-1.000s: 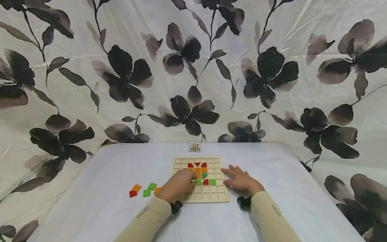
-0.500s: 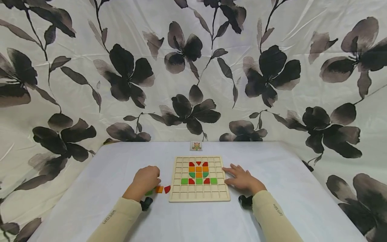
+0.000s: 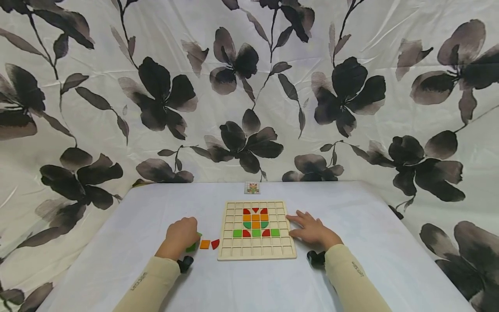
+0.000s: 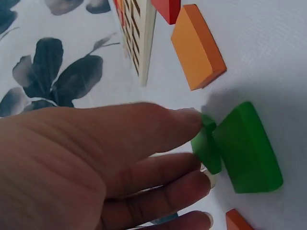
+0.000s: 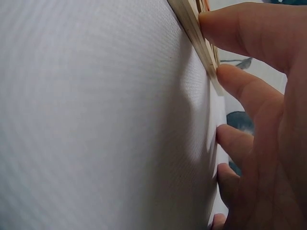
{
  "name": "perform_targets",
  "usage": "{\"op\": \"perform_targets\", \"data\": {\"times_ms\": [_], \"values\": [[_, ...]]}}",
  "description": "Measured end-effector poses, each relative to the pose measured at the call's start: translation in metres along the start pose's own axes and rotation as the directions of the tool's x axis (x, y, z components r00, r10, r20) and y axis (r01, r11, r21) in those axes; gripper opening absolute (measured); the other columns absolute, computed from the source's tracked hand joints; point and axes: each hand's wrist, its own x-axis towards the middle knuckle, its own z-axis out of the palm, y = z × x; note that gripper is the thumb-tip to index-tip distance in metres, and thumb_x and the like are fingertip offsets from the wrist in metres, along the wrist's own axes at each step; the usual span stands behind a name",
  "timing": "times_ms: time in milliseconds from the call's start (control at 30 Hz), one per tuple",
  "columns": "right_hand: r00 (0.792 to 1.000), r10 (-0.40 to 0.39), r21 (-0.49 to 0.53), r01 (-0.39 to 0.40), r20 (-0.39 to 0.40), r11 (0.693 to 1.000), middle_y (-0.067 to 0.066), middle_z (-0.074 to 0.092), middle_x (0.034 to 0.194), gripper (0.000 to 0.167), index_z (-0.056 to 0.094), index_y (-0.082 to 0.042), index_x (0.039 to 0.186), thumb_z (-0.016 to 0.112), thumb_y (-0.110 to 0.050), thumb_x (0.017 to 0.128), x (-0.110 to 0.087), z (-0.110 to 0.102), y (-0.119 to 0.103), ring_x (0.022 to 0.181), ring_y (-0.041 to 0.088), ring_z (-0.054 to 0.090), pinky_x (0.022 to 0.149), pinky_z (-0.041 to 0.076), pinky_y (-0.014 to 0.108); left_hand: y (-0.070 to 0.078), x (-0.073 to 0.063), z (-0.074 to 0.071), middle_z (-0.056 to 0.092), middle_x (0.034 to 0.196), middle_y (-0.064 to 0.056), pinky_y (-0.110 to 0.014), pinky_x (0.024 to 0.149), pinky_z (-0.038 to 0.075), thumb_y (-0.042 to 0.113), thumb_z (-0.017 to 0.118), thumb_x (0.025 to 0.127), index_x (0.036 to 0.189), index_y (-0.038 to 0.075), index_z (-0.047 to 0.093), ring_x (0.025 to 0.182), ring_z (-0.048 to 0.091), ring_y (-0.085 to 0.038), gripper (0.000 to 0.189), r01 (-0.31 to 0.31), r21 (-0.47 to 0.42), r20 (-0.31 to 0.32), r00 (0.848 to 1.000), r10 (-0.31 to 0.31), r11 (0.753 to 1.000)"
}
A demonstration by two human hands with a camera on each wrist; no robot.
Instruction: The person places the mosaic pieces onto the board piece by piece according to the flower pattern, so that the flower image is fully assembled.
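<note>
My left hand [image 3: 181, 238] is over the loose tiles left of the board. In the left wrist view its thumb and forefinger pinch a green tile [image 4: 206, 148], partly covered by the thumb. Right beside that lies a second green square tile [image 4: 249, 153] on the table. A wooden grid board [image 3: 257, 255] holds red, orange and green tiles in its middle cells, some square, some rounded, one a triangle. My right hand [image 3: 312, 232] has its fingers spread, with thumb and fingertip touching the board's right edge.
Between the left hand and the board lie an orange square tile [image 3: 205, 244] and a red rounded tile [image 3: 215, 244]. Another orange tile [image 4: 237, 221] shows at the left wrist view's lower edge. A small patterned card [image 3: 252, 187] sits behind the board, before a floral cloth.
The left hand has left the board, where a green square now fills the row's left cell, and moved left to the loose tiles, taking hold of a green one. The right hand stays put.
</note>
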Motion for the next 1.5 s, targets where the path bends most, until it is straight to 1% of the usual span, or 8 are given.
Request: {"op": "perform_targets", "data": {"times_ms": [200, 333, 467, 667, 833, 1100, 1333, 1500], "values": [[1.0, 0.001, -0.002, -0.001, -0.003, 1.0, 0.013, 0.024, 0.16, 0.061, 0.041, -0.027, 0.148, 0.057, -0.044, 0.091, 0.002, -0.001, -0.001, 0.148, 0.042, 0.012, 0.114, 0.007, 0.068, -0.002, 0.005, 0.001, 0.057, 0.07, -0.005, -0.032, 0.057, 0.043, 0.023, 0.073, 0.079, 0.085, 0.002, 0.064, 0.063, 0.053, -0.022, 0.023, 0.035, -0.041, -0.011, 0.999, -0.036, 0.999], [1.0, 0.004, 0.001, -0.004, 0.005, 1.0, 0.012, 0.023, 0.16, 0.061, 0.041, -0.028, 0.147, 0.057, -0.044, 0.091, 0.003, -0.001, -0.002, 0.149, 0.041, 0.011, 0.114, 0.006, 0.067, 0.0, 0.01, 0.006, 0.056, 0.073, -0.005, -0.032, 0.059, 0.042, 0.024, 0.074, 0.078, 0.088, 0.003, 0.062, 0.066, 0.051, -0.022, 0.027, 0.031, -0.069, -0.022, 0.999, -0.032, 0.997], [1.0, -0.001, -0.009, 0.001, 0.006, 1.0, 0.013, 0.024, 0.16, 0.061, 0.041, -0.028, 0.147, 0.057, -0.044, 0.091, 0.005, 0.0, -0.002, 0.148, 0.042, 0.011, 0.113, 0.006, 0.068, 0.008, 0.013, 0.011, 0.057, 0.077, -0.003, -0.03, 0.06, 0.042, 0.023, 0.073, 0.078, 0.094, 0.006, 0.061, 0.069, 0.051, -0.02, 0.026, -0.036, -0.124, -0.056, 0.998, 0.03, 0.992], [1.0, -0.005, -0.007, 0.005, 0.003, 1.0, 0.013, 0.024, 0.16, 0.061, 0.041, -0.028, 0.147, 0.058, -0.044, 0.09, 0.005, -0.001, -0.002, 0.148, 0.042, 0.012, 0.113, 0.007, 0.068, 0.035, 0.011, 0.011, 0.058, 0.082, -0.001, -0.029, 0.065, 0.045, 0.02, 0.072, 0.08, 0.097, 0.008, 0.066, 0.073, 0.052, -0.017, 0.022, -0.166, -0.211, -0.078, 0.985, 0.153, 0.963], [1.0, -0.005, -0.015, 0.005, 0.003, 1.0, 0.013, 0.024, 0.16, 0.061, 0.041, -0.027, 0.148, 0.057, -0.044, 0.091, 0.005, 0.002, -0.001, 0.148, 0.042, 0.012, 0.113, 0.007, 0.069, 0.058, 0.011, 0.017, 0.063, 0.091, 0.0, -0.032, 0.075, 0.049, 0.018, 0.073, 0.08, 0.104, 0.008, 0.068, 0.079, 0.053, -0.016, 0.026, -0.255, -0.279, -0.069, 0.967, 0.246, 0.926], [1.0, 0.001, -0.024, -0.001, 0.007, 1.0, 0.014, 0.023, 0.16, 0.061, 0.039, -0.027, 0.149, 0.056, -0.043, 0.092, 0.003, 0.001, -0.001, 0.148, 0.043, 0.012, 0.112, 0.008, 0.069, 0.09, 0.012, 0.028, 0.065, 0.094, 0.0, -0.033, 0.081, 0.05, 0.02, 0.073, 0.08, 0.104, 0.006, 0.07, 0.082, 0.053, -0.015, 0.028, -0.401, -0.28, -0.075, 0.915, 0.397, 0.872], [1.0, 0.014, -0.004, -0.014, 0.014, 1.0, 0.013, 0.022, 0.161, 0.061, 0.038, -0.029, 0.149, 0.056, -0.044, 0.092, 0.002, 0.002, 0.0, 0.148, 0.042, 0.011, 0.114, 0.006, 0.067, 0.114, 0.007, 0.036, 0.06, 0.087, 0.006, -0.029, 0.075, 0.048, 0.017, 0.07, 0.08, 0.097, 0.013, 0.069, 0.076, 0.052, -0.012, 0.017, -0.439, -0.223, -0.079, 0.898, 0.433, 0.87], [1.0, 0.016, -0.003, -0.016, 0.015, 1.0, 0.012, 0.021, 0.161, 0.061, 0.038, -0.03, 0.149, 0.055, -0.045, 0.092, 0.002, 0.002, 0.0, 0.149, 0.041, 0.01, 0.114, 0.005, 0.067, 0.123, 0.01, 0.04, 0.064, 0.092, 0.004, -0.03, 0.084, 0.052, 0.013, 0.07, 0.08, 0.098, 0.011, 0.071, 0.081, 0.054, -0.011, 0.018, -0.479, -0.166, -0.087, 0.878, 0.471, 0.862]]}}
